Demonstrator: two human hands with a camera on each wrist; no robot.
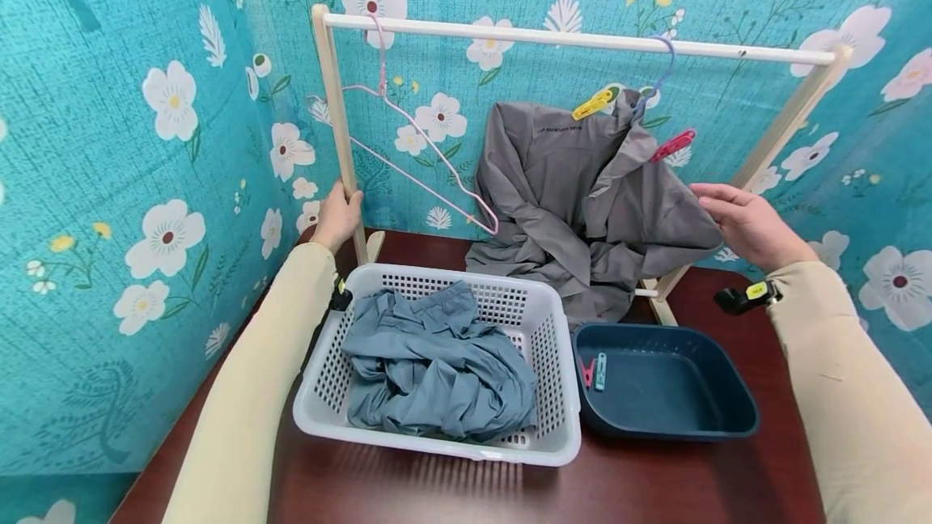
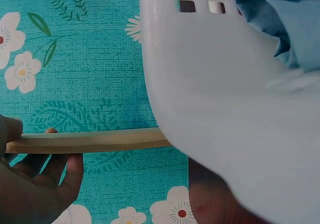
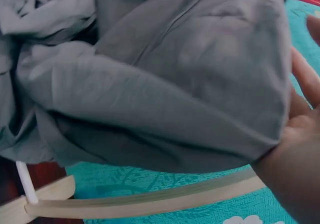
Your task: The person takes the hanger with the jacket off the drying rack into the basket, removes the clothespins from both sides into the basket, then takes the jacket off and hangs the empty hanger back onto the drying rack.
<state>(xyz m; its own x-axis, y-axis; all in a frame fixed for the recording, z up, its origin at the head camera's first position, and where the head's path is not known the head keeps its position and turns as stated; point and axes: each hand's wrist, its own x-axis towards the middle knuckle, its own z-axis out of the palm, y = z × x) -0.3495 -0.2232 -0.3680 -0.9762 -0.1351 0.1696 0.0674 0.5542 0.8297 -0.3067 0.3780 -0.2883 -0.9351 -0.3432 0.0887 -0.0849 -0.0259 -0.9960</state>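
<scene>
Around the left wooden post (image 1: 342, 136) of a clothes rack, my left hand (image 1: 337, 218) grips low down; the left wrist view shows thumb and fingers on opposite sides of the post (image 2: 95, 141). A grey garment (image 1: 539, 152) hangs bunched from a blue hanger (image 1: 664, 71) on the rack's right side, its lower folds reaching the table. A yellow clothespin (image 1: 593, 104) and a pink clothespin (image 1: 673, 145) are on it. My right hand (image 1: 753, 225) touches the garment's right edge with fairly straight fingers, the right post (image 1: 794, 120) passing behind.
A pink hanger (image 1: 437, 154) hangs tilted from the rack's white bar (image 1: 510, 29). In front stands a white basket (image 1: 437, 445) with crumpled blue-grey cloth (image 1: 444, 362). Beside it, a dark blue tub (image 1: 670, 427) holds a pink and a teal clothespin (image 1: 600, 371). Floral fabric covers the walls.
</scene>
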